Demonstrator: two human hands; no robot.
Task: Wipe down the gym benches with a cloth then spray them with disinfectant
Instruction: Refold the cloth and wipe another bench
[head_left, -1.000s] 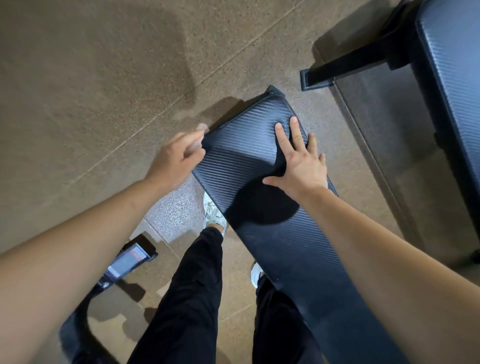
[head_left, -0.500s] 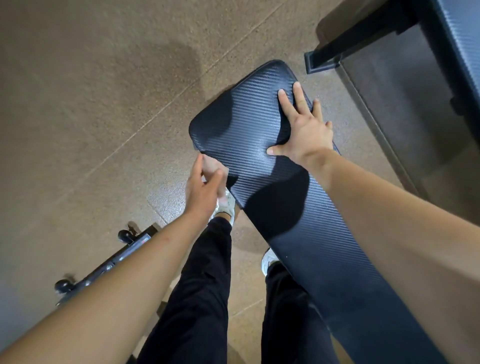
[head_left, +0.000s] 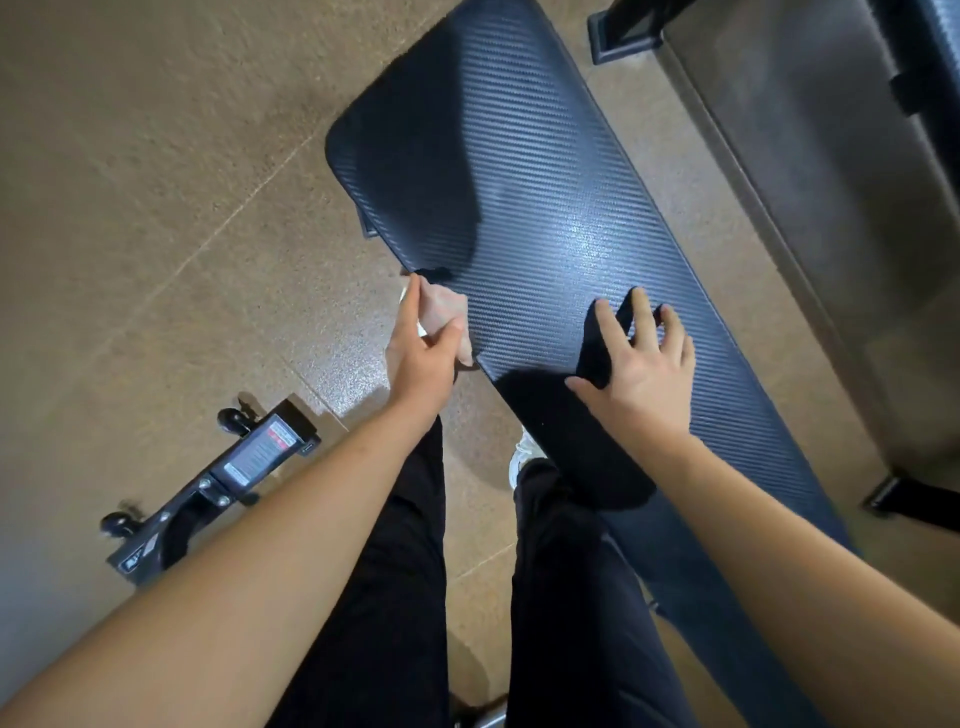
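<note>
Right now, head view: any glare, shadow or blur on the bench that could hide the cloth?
Head view: a glare patch sits mid-pad on the bench, and dark shadows cover its far-left corner and the area under the right hand. Head view: the cloth in the left hand is pale and slightly soft but readable. The wheeled base is mildly blurred.

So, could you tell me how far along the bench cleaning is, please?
Done: no telling how much is already wiped. In hand: the left hand grips a pale cloth against the bench pad at its side edge, the right hand flat on top. Left: spraying; no bottle in view.
</note>
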